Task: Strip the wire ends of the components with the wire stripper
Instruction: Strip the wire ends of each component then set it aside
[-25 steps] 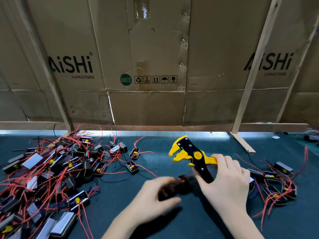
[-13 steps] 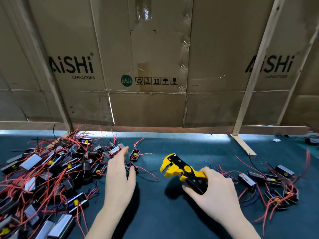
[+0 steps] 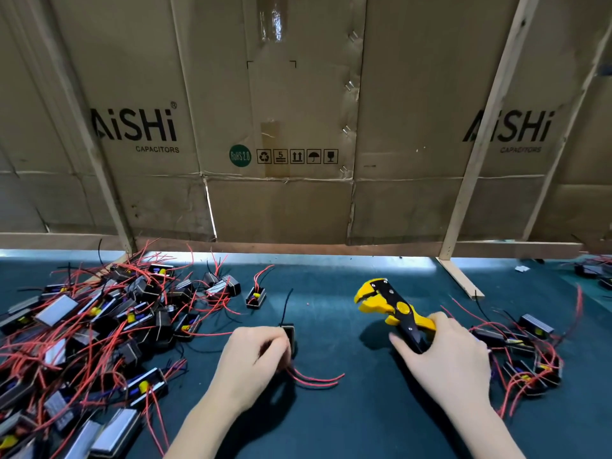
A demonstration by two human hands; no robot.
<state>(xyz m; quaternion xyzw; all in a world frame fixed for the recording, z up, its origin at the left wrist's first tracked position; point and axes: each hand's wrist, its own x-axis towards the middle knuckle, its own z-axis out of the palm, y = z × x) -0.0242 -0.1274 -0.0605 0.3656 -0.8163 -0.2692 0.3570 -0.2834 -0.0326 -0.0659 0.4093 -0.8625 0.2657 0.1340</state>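
Two hands are at work on the dark green table [image 3: 331, 425] — the left hand [image 3: 255, 362] is closed around a small black component [image 3: 289, 336], and the right hand [image 3: 443, 362] is wrapped round the handles of the yellow-and-black wire stripper [image 3: 390, 304]. The component sits near the table's middle, between a big heap of components [image 3: 89, 329] toward the left edge and a smaller pile [image 3: 523, 356] toward the right edge. Its red wires [image 3: 314, 379] trail out toward the right hand, lying roughly left to right, while a black lead [image 3: 287, 304] points to the far edge. The stripper's head points to the far left, its mouth above and to the right of the wire ends, well apart from them. The next move likely brings those ends into the mouth — the right hand is nearer them.
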